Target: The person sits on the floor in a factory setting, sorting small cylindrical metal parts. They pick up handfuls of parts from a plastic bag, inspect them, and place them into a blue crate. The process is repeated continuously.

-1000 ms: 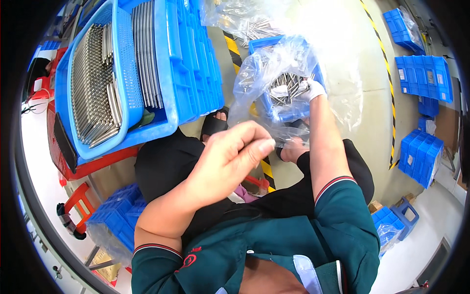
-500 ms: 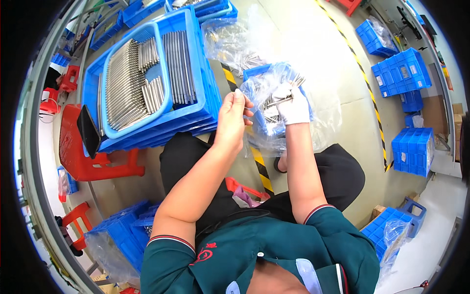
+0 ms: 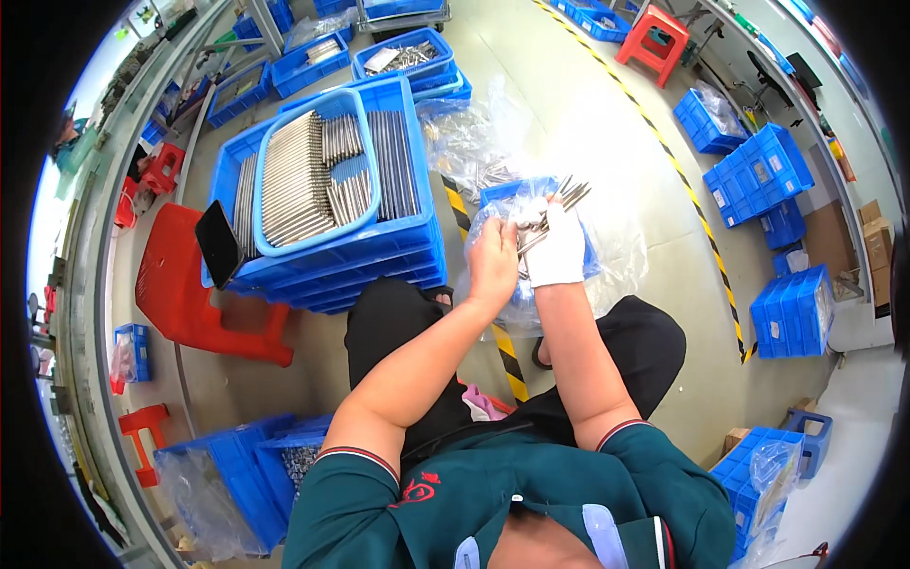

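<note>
Clutching rods (image 3: 573,193) in the right hand (image 3: 557,250), near mid-frame, kinda slanting lengthwise to upper right. Curling the left hand (image 3: 494,260) alongside, can't tell if pinching any.

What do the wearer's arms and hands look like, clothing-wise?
Left hand: bare, no glove. Right hand: plain white glove ending at the wrist; whether it covers every fingertip is too small to tell. Both forearms bare below short dark green sleeves, cuffs edged with thin red and white stripes. No watch or cables visible on either arm.
</note>
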A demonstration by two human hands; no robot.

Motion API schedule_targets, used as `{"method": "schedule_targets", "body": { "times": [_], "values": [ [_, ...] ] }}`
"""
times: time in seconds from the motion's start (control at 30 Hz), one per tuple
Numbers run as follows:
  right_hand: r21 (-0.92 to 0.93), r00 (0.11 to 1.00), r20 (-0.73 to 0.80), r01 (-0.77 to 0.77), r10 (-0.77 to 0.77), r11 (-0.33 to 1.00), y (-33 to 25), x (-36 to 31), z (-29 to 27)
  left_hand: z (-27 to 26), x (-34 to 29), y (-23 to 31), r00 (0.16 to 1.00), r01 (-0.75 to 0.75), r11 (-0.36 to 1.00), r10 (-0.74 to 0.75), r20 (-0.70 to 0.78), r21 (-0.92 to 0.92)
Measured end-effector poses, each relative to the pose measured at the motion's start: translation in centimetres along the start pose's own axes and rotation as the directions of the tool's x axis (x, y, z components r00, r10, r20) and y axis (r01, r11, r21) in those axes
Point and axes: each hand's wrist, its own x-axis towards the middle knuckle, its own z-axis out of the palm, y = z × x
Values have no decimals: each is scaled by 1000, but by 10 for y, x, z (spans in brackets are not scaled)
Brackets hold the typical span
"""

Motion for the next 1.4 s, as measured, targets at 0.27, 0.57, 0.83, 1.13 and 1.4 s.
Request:
{"method": "schedule_targets", "body": {
  "times": [0.27,0.57,0.83,1.13,1.4],
  "values": [
    [-2,991,-116,-64,64,998,-4,-10,44,6,14,-16,988,133,898,-155,-19,-419],
    [-287,993,-105,20,-52,958,22,-10,42,4,18,-5,944,278,701,-324,54,-657],
    [-146,995,-22,98,-102,984,-14,-5,69,2,27,-21,774,588,56,-328,541,-807],
    [-626,974,100,219,-201,748,24,-51,81,-17,31,5,798,446,-279,-305,519,-850],
    [-523,987,159,74,13,849,14,-23,52,-19,34,3,862,426,-33,-289,416,-904]
  ]
}}
